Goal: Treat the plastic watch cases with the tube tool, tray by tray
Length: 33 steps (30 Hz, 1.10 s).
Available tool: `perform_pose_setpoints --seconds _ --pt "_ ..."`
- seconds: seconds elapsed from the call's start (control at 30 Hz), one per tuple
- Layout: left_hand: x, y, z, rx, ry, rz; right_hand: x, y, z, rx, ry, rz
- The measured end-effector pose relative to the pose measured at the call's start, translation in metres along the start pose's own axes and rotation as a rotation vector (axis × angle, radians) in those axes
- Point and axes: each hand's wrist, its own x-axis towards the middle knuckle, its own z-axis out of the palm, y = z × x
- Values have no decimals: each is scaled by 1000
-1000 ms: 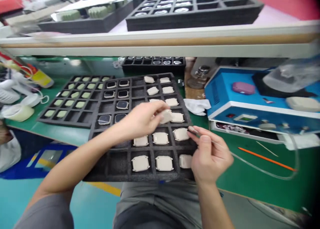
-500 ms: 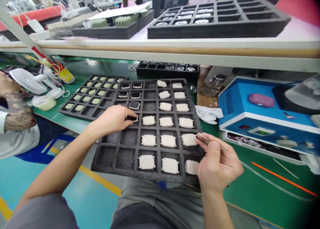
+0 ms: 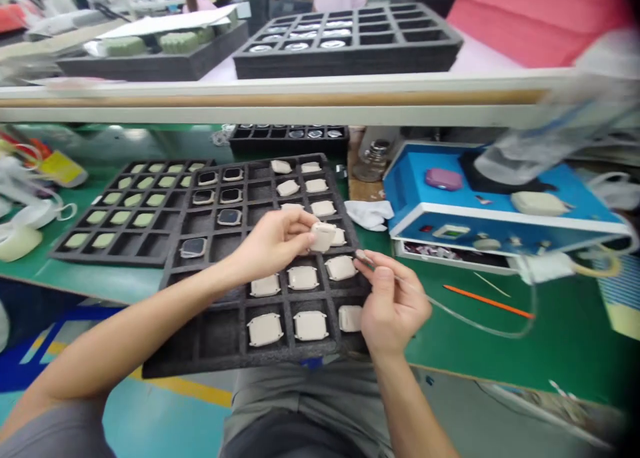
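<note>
My left hand (image 3: pixel 280 241) pinches a beige watch case (image 3: pixel 323 236) above the right-middle part of a black foam tray (image 3: pixel 215 368). In my right hand (image 3: pixel 395 308) is a thin pen-like tool (image 3: pixel 364 258) with a clear tube (image 3: pixel 465 321) trailing right. Its tip is close to another beige case (image 3: pixel 341 267) lying in the tray. Several beige cases fill the right-hand columns. On the left side of the tray lie several dark-faced watches, one of them a lone watch (image 3: pixel 194 247) in the leftmost column.
A second foam tray (image 3: pixel 155 250) with green pieces stands at the left. A blue machine (image 3: pixel 425 205) at the right carries a purple case (image 3: pixel 443 179). An orange stick (image 3: pixel 487 301) lies on the green bench. A shelf edge (image 3: pixel 320 116) crosses above, with foam trays on it.
My left hand has let go of a dark-faced watch, moved right across the tray and taken up a beige case. My right hand keeps the tool. The view has turned right.
</note>
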Motion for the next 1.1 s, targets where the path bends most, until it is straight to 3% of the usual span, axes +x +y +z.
perform_pose_setpoints --seconds 0.07,0.17,0.33,0.5,0.7,1.1 --pt "9 -10 22 -105 -63 -45 2 1 1 10 -5 -24" --pt "12 -22 35 -217 -60 -48 4 2 1 12 -34 -36" --pt "9 -23 34 -227 64 83 6 2 1 45 -24 -46" --pt "9 -25 39 -353 120 -28 5 2 1 45 -25 -39" --pt "9 -26 40 -400 83 -93 5 1 1 35 -52 -35" --pt "7 -24 41 -411 101 -70 7 2 1 0 -68 -48"
